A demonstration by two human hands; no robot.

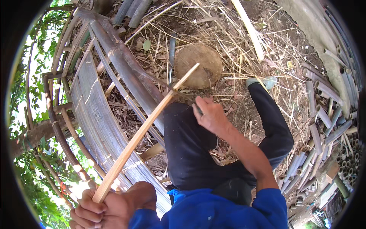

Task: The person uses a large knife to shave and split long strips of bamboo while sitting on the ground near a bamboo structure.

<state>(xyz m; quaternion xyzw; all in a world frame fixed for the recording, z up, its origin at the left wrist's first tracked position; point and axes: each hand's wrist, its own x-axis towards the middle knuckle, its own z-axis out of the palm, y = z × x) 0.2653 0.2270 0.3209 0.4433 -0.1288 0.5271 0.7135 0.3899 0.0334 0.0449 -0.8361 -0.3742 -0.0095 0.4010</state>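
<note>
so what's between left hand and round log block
A pale wooden strip spans it in the head view: the left hand grips its near end, its tip overlaps the log block. Grey slats and a bamboo rail show behind.

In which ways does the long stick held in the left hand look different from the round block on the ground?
The stick is long and narrow, while the block is broad and round. The stick is a brighter orange-tan; the block's top is a duller brown. The stick is held slanting in the left hand, but the block sits on the straw-strewn ground. Both look like wood.
</note>
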